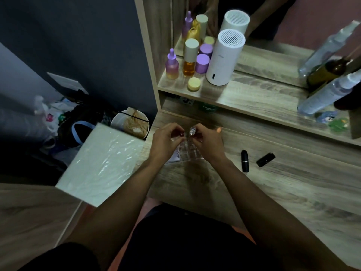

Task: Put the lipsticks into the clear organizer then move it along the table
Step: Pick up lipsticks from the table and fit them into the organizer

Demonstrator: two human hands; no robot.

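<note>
Hands work over the clear plastic organizer (188, 152) – left hand (166, 141) pinches a small dark red lipstick (182, 134), right hand (208, 142) pinches a silver-topped lipstick (192, 131) – next, I think, each needs a free slot.

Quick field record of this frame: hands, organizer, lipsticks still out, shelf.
left hand: pinching a small red-tipped item above the organizer
right hand: holding a silver-capped tube upright
clear organizer: on the table, below both hands, partly hidden
lipsticks still out: black lipstick and black case, lying right of the organizer
shelf: white cylinder, purple and amber bottles
</note>
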